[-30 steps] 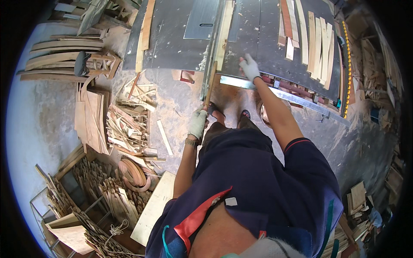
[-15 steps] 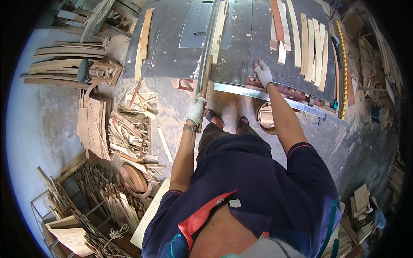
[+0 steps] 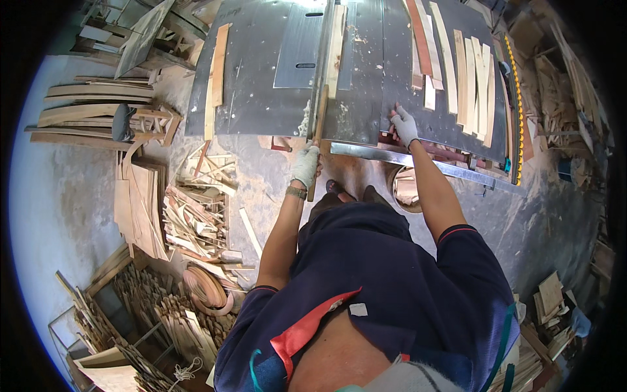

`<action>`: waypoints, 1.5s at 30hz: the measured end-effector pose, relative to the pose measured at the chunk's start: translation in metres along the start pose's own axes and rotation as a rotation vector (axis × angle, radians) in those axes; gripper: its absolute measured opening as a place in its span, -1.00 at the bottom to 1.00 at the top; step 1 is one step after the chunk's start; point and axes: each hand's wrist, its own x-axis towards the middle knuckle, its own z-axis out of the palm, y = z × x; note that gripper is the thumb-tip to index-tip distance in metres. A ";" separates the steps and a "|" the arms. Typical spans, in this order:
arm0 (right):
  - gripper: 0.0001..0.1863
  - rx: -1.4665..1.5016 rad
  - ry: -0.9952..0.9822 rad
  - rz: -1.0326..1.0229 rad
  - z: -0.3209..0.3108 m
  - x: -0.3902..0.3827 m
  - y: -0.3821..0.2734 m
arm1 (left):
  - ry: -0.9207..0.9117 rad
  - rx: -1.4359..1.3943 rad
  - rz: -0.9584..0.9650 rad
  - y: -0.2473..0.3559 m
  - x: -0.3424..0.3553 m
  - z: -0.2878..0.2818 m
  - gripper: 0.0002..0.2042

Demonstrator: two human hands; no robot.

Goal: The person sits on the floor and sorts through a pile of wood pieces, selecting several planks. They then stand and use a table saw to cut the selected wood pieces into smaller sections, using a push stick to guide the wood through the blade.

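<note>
Stick (image 3: 321, 114) clasped in left hand (image 3: 305, 164), fingers wrapped round — right hand (image 3: 405, 127) half-curled at table (image 3: 255, 85) edge, whether gripping I cannot tell

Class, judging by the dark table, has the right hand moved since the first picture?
Yes, to the right: the right hand was left of the seam in the dark table, and is now right of it.

At top centre, the dark bench (image 3: 255, 98) looks like smooth, dull metal; its front rail (image 3: 379, 154) shines like bare metal. The stick (image 3: 321, 114) and the upper-right strips (image 3: 460, 78) are matt wood. Matt, pale cloth covers much of the left grip (image 3: 305, 165) and right grip (image 3: 405, 125).
</note>
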 end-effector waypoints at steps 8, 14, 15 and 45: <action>-0.33 0.093 0.049 -0.029 -0.004 0.023 0.027 | -0.073 -0.005 0.055 0.024 0.017 0.009 -0.72; -0.36 0.059 0.062 0.038 0.000 0.017 0.016 | -0.031 -0.017 0.071 0.027 0.034 0.010 -0.52; -0.36 0.066 0.070 0.037 -0.002 0.019 0.018 | -0.051 -0.023 0.070 0.030 0.035 0.011 -0.52; -0.34 0.093 0.077 0.098 0.003 0.003 0.001 | -0.021 0.019 0.019 0.088 0.087 0.038 -0.63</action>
